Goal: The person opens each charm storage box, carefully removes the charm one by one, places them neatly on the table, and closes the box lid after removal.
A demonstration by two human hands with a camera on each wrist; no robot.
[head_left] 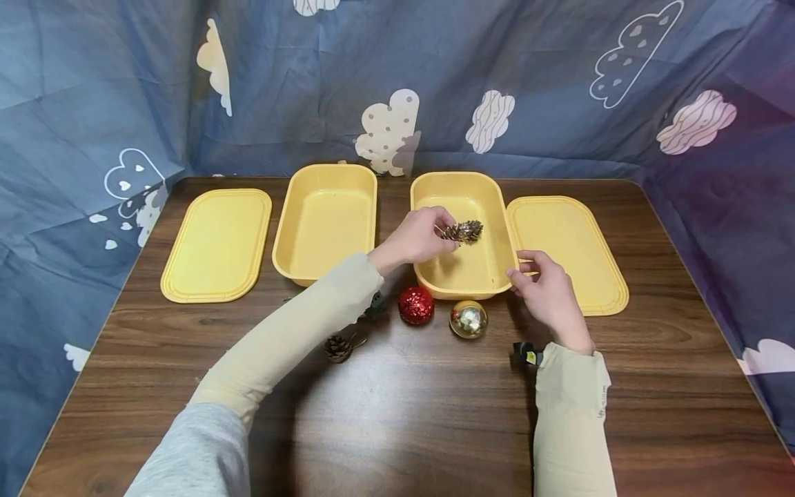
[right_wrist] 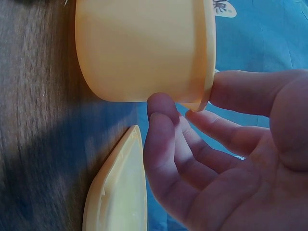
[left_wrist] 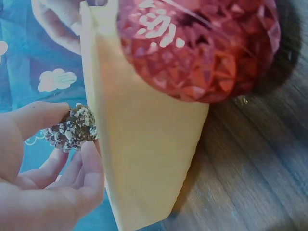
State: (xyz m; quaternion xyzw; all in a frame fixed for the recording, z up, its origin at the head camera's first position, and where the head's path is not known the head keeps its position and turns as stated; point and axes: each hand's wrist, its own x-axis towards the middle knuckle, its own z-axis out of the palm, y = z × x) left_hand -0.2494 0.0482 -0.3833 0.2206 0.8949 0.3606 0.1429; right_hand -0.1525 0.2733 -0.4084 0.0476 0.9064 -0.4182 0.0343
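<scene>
My left hand [head_left: 422, 237] pinches a brown pine cone [head_left: 464, 232] with pale tips between thumb and fingers, over the right yellow container [head_left: 459, 293]. The left wrist view has this pine cone [left_wrist: 73, 129] level with the container's rim. At the container's near right corner, my right hand [head_left: 546, 286] grips the rim, and in the right wrist view its thumb and fingers [right_wrist: 163, 130] lie either side of the wall. A red faceted ball [head_left: 416, 306] and a shiny gold ball [head_left: 468, 319] lie on the table just in front of this container.
A second yellow container [head_left: 326, 228] stands to the left. Yellow lids lie flat at both sides, a left lid [head_left: 217, 245] and a right lid [head_left: 568, 252]. Another pine cone [head_left: 338, 348] lies below the left forearm, which partly hides a dark green object [head_left: 375, 305]. A blue curtain [head_left: 279, 83] hangs behind the table.
</scene>
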